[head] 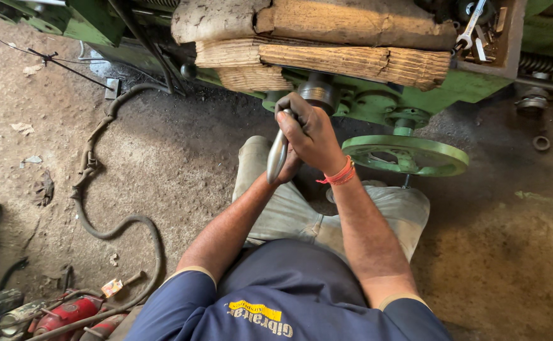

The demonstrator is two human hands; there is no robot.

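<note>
We grip the steel handle (277,155) with both hands: right hand (311,134) closed over left hand (287,169), near the green handwheel (405,155).

Both hands meet in front of a green machine (377,101): the right hand (311,132), with orange threads (338,175) at the wrist, wraps over the upper end of a smooth metal handle (277,155), while the left hand (287,169) lies mostly hidden behind the handle, touching its lower part. Just to the right sits a round green handwheel (409,155), and worn cardboard pads (327,44) lie stacked on the machine above. A dark hose (99,196) curls over the dirt floor (163,151) at left, and spanners (475,28) rest in a tray at top right.
</note>
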